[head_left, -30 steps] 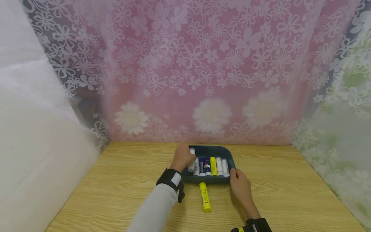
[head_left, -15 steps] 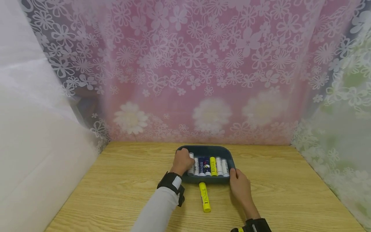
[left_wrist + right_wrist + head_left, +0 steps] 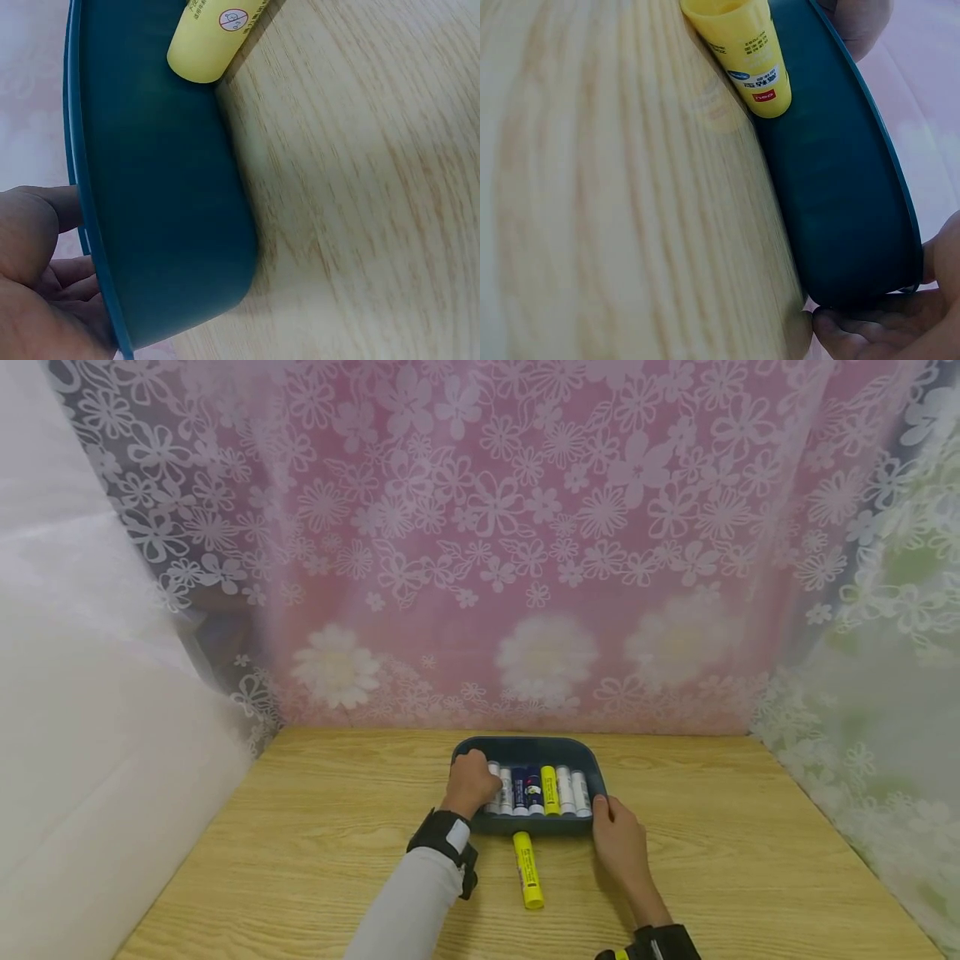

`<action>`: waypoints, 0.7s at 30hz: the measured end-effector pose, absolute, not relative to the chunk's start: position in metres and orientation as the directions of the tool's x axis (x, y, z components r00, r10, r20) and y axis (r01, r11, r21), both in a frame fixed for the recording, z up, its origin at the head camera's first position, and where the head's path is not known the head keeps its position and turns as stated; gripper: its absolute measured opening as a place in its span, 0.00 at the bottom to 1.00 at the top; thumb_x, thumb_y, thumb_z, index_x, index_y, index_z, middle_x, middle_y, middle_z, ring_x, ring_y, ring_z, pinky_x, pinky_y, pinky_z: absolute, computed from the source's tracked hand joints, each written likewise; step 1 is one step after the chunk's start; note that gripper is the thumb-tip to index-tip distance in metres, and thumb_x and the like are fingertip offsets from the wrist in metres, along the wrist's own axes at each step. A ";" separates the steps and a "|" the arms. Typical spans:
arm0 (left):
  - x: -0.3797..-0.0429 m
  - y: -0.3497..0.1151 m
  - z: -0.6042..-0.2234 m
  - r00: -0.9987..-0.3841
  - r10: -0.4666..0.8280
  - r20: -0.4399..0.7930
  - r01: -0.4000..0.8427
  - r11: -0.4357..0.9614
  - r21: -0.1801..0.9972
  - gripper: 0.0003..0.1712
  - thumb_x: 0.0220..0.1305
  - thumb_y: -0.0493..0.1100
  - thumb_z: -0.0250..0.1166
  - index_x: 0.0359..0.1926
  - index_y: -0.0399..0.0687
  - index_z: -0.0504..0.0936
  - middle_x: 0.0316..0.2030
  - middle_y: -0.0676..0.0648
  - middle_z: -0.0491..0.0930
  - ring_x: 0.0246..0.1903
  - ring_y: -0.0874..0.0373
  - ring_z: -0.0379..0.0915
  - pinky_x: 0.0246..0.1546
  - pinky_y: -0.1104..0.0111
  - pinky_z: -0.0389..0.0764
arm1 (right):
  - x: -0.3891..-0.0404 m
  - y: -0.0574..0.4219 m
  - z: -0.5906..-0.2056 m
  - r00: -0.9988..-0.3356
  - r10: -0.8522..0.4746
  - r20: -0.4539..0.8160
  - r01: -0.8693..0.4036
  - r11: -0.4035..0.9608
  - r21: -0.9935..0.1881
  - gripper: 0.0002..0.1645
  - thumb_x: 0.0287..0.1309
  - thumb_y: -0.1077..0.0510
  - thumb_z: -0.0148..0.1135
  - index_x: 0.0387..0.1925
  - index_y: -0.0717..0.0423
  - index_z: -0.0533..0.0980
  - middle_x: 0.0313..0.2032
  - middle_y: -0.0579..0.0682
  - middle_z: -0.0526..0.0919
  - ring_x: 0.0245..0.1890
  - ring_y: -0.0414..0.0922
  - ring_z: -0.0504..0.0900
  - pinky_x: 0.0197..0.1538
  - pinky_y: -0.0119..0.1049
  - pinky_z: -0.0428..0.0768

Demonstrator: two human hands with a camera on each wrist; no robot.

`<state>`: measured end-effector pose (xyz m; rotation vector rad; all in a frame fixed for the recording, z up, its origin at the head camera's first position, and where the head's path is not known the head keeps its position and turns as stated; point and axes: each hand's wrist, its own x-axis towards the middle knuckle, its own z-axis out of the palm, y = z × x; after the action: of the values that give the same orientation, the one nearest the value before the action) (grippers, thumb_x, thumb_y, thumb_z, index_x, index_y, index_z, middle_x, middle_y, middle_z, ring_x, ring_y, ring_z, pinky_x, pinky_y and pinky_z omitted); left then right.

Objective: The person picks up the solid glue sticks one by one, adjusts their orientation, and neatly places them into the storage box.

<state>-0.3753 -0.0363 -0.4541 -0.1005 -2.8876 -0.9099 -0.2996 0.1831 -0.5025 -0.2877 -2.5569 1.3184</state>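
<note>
A dark teal tray holds a row of glue sticks: white ones, dark blue ones and a yellow one. My left hand reaches over the tray's left end, its curled fingers on the leftmost white glue stick. In the left wrist view the tray wall hides these fingertips. My right hand grips the tray's front right corner, thumb at the rim and fingers against the outer wall, as the right wrist view shows. Another yellow glue stick lies on the table, close to the tray's front wall.
The wood-grain table extends on both sides of the tray. Behind it hangs a pink curtain with white flowers. A white sheet closes off the left, and a flowered translucent sheet the right.
The left hand has lowered the white glue stick from a raised position down into the left end of the row. My right hand has stayed on the tray's corner.
</note>
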 end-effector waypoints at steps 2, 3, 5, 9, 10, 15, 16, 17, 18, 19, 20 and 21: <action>-0.374 -0.036 -0.454 -0.992 0.028 0.121 0.093 0.813 0.574 0.11 0.55 0.33 0.69 0.20 0.38 0.76 0.21 0.42 0.78 0.23 0.49 0.76 0.24 0.61 0.78 | -0.300 0.183 -0.502 -0.950 0.286 0.127 0.062 0.569 -0.820 0.29 0.79 0.49 0.38 0.61 0.67 0.76 0.57 0.68 0.81 0.58 0.64 0.79 0.58 0.61 0.77; -0.374 -0.036 -0.453 -0.993 0.028 0.113 0.088 0.810 0.579 0.12 0.55 0.33 0.69 0.19 0.38 0.76 0.20 0.42 0.78 0.23 0.49 0.76 0.24 0.61 0.78 | -0.300 0.183 -0.502 -0.950 0.285 0.126 0.062 0.569 -0.820 0.30 0.79 0.49 0.38 0.61 0.67 0.75 0.57 0.68 0.81 0.58 0.64 0.80 0.57 0.61 0.77; -0.373 -0.036 -0.453 -0.994 0.025 0.108 0.083 0.809 0.583 0.12 0.55 0.33 0.69 0.19 0.38 0.77 0.20 0.42 0.78 0.23 0.50 0.76 0.24 0.61 0.77 | -0.299 0.183 -0.502 -0.951 0.286 0.122 0.065 0.569 -0.820 0.30 0.80 0.49 0.38 0.61 0.67 0.76 0.56 0.67 0.81 0.57 0.63 0.80 0.57 0.60 0.77; -0.373 -0.035 -0.453 -0.994 0.020 0.103 0.077 0.808 0.585 0.10 0.55 0.33 0.69 0.21 0.37 0.77 0.22 0.42 0.78 0.24 0.50 0.75 0.25 0.61 0.78 | -0.299 0.183 -0.502 -0.950 0.287 0.120 0.070 0.572 -0.817 0.30 0.80 0.48 0.38 0.60 0.66 0.76 0.55 0.67 0.82 0.53 0.60 0.81 0.54 0.59 0.78; -0.373 -0.036 -0.454 -0.994 0.018 0.108 0.078 0.809 0.583 0.09 0.55 0.34 0.69 0.23 0.37 0.77 0.23 0.42 0.78 0.25 0.50 0.75 0.26 0.61 0.77 | -0.299 0.183 -0.502 -0.949 0.289 0.122 0.070 0.573 -0.816 0.29 0.80 0.48 0.38 0.59 0.66 0.76 0.54 0.66 0.82 0.51 0.59 0.81 0.53 0.58 0.78; -0.374 -0.036 -0.455 -0.996 0.020 0.091 0.070 0.806 0.588 0.07 0.56 0.32 0.68 0.24 0.34 0.80 0.22 0.40 0.80 0.23 0.48 0.77 0.24 0.60 0.79 | -0.300 0.183 -0.503 -0.949 0.289 0.127 0.065 0.572 -0.818 0.30 0.80 0.48 0.38 0.60 0.66 0.76 0.55 0.67 0.82 0.53 0.60 0.81 0.54 0.59 0.78; -0.374 -0.036 -0.456 -0.996 0.019 0.088 0.067 0.806 0.588 0.06 0.56 0.32 0.68 0.25 0.33 0.81 0.23 0.39 0.81 0.24 0.48 0.78 0.25 0.60 0.79 | -0.300 0.183 -0.503 -0.948 0.291 0.127 0.066 0.571 -0.818 0.30 0.80 0.48 0.38 0.60 0.66 0.76 0.55 0.67 0.82 0.53 0.60 0.81 0.54 0.59 0.78; -0.375 -0.036 -0.456 -0.996 0.019 0.082 0.064 0.805 0.589 0.06 0.56 0.33 0.68 0.26 0.32 0.81 0.23 0.39 0.82 0.24 0.47 0.78 0.25 0.60 0.79 | -0.300 0.183 -0.503 -0.948 0.292 0.124 0.068 0.569 -0.819 0.30 0.80 0.48 0.38 0.60 0.66 0.76 0.56 0.67 0.82 0.54 0.61 0.81 0.55 0.59 0.78; -0.375 -0.036 -0.456 -0.996 0.017 0.083 0.063 0.807 0.587 0.06 0.56 0.33 0.69 0.28 0.32 0.81 0.25 0.39 0.82 0.25 0.48 0.78 0.26 0.60 0.79 | -0.300 0.183 -0.503 -0.948 0.293 0.122 0.070 0.569 -0.819 0.30 0.80 0.48 0.38 0.61 0.66 0.76 0.56 0.67 0.82 0.55 0.61 0.81 0.55 0.60 0.78; -0.375 -0.036 -0.456 -0.996 0.015 0.084 0.062 0.808 0.586 0.06 0.56 0.34 0.69 0.30 0.32 0.81 0.27 0.39 0.82 0.27 0.48 0.78 0.26 0.60 0.79 | -0.300 0.183 -0.503 -0.948 0.295 0.123 0.071 0.569 -0.819 0.30 0.80 0.48 0.38 0.60 0.65 0.76 0.56 0.67 0.82 0.54 0.61 0.81 0.55 0.60 0.78; -0.375 -0.036 -0.456 -0.996 0.016 0.086 0.063 0.809 0.584 0.07 0.57 0.34 0.69 0.31 0.32 0.81 0.28 0.39 0.81 0.27 0.48 0.77 0.27 0.60 0.78 | -0.300 0.183 -0.503 -0.947 0.296 0.122 0.072 0.568 -0.820 0.30 0.80 0.48 0.38 0.61 0.65 0.76 0.56 0.67 0.82 0.55 0.61 0.81 0.55 0.60 0.78; -0.375 -0.036 -0.456 -0.996 0.018 0.084 0.063 0.810 0.583 0.07 0.57 0.34 0.69 0.31 0.32 0.81 0.28 0.38 0.82 0.27 0.48 0.78 0.27 0.59 0.78 | -0.301 0.183 -0.503 -0.947 0.296 0.123 0.072 0.571 -0.818 0.30 0.80 0.48 0.38 0.60 0.65 0.76 0.56 0.67 0.82 0.54 0.61 0.81 0.55 0.60 0.78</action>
<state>-0.3752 -0.0360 -0.4563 -0.0656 -2.9178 -0.9443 -0.3006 0.1829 -0.5032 -0.3056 -2.5583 1.3153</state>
